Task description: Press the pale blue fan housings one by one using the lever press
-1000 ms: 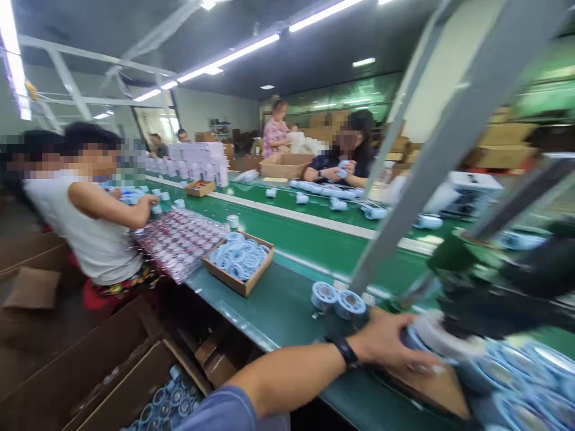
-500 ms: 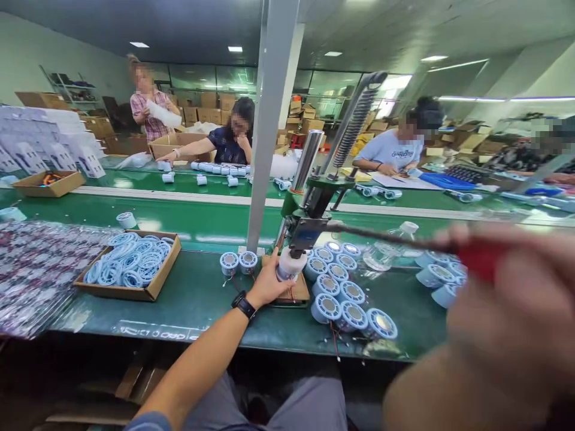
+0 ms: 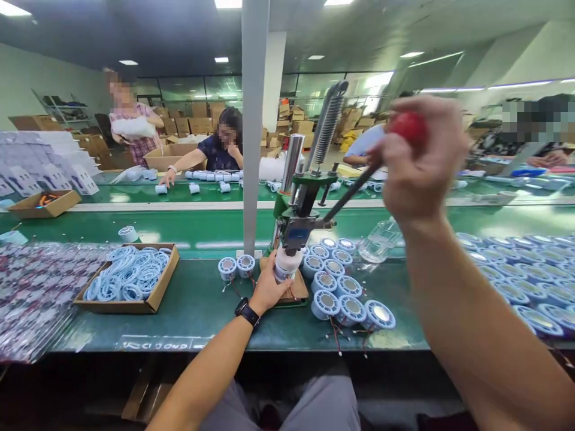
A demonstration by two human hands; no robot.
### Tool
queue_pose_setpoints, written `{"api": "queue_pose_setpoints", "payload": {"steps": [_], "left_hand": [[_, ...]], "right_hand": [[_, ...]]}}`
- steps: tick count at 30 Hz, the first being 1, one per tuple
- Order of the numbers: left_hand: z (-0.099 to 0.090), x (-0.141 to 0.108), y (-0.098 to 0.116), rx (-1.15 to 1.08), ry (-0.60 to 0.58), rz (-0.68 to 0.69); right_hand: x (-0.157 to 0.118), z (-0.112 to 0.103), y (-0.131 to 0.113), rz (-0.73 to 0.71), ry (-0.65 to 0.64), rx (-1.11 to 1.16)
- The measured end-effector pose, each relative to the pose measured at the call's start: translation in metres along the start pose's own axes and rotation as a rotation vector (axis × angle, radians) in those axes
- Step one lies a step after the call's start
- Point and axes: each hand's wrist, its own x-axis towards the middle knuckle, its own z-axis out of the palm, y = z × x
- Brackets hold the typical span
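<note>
My left hand (image 3: 269,287), with a black watch at the wrist, is closed around a round light-blue and white part (image 3: 284,273) under the hand press (image 3: 302,230). The white pusher (image 3: 288,258) of the press sits right on top of that part. Raised at the right, my right hand (image 3: 422,161) is wrapped around the red knob (image 3: 408,133) of the press lever (image 3: 354,193), which slants upward. Several light-blue round parts (image 3: 351,310) with wires stand just right of the press, and two more (image 3: 227,268) stand to its left.
A cardboard tray (image 3: 157,293) of light-blue rings lies at the left beside plastic-wrapped parts (image 3: 36,293). A clear bottle (image 3: 377,242) lies behind the parts. Many more round parts (image 3: 530,281) fill the right. A grey post (image 3: 255,120) rises behind; co-workers sit across the bench.
My right hand has swung the lever up from near level, carrying the red knob higher and leftward. My left hand stays at the part under the press. The view has shifted slightly.
</note>
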Motion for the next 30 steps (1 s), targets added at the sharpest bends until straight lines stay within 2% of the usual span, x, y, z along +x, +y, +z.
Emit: {"api": "queue_pose_setpoints", "payload": {"steps": [2,3,4,6,8,10,12,15,18,21,26,28,30], "left_hand": [[0.000,0.000,0.001,0.004,-0.007,0.005],[0.000,-0.001,0.002,0.004,-0.011,0.004],[0.000,-0.002,0.003,0.003,-0.017,0.001],[-0.001,-0.004,0.005,0.018,-0.028,0.009],[-0.009,-0.007,0.008,0.082,-0.016,0.056],[-0.026,-0.007,0.011,0.241,0.020,0.116],[-0.051,-0.005,0.012,0.491,0.041,0.128],[-0.090,-0.001,0.011,0.888,-0.044,0.026],[-0.114,-0.005,0.008,1.097,-0.177,-0.039],[-0.121,-0.022,0.005,1.173,-0.159,-0.079],[-0.124,-0.055,0.006,1.233,-0.024,-0.166],[-0.128,-0.062,0.007,1.202,-0.015,-0.193],[-0.133,-0.064,0.005,1.117,-0.019,-0.204]], "right_hand": [[0.017,0.019,0.008,0.026,0.037,0.110],[0.009,0.029,0.010,0.018,0.070,0.132],[-0.011,0.039,0.011,0.007,0.118,0.141],[-0.076,0.062,0.014,0.045,0.241,0.116],[-0.151,0.088,0.020,0.189,0.266,0.057],[-0.210,0.113,0.027,0.373,0.129,0.021],[-0.242,0.134,0.033,0.531,-0.003,0.029],[-0.249,0.149,0.040,0.691,-0.025,0.098],[-0.244,0.155,0.044,0.717,0.109,0.159],[-0.243,0.158,0.047,0.635,0.242,0.209],[-0.256,0.149,0.031,0.496,0.269,0.127],[-0.273,0.144,0.014,0.422,0.224,0.040],[-0.296,0.143,-0.007,0.335,0.076,0.013]]}}
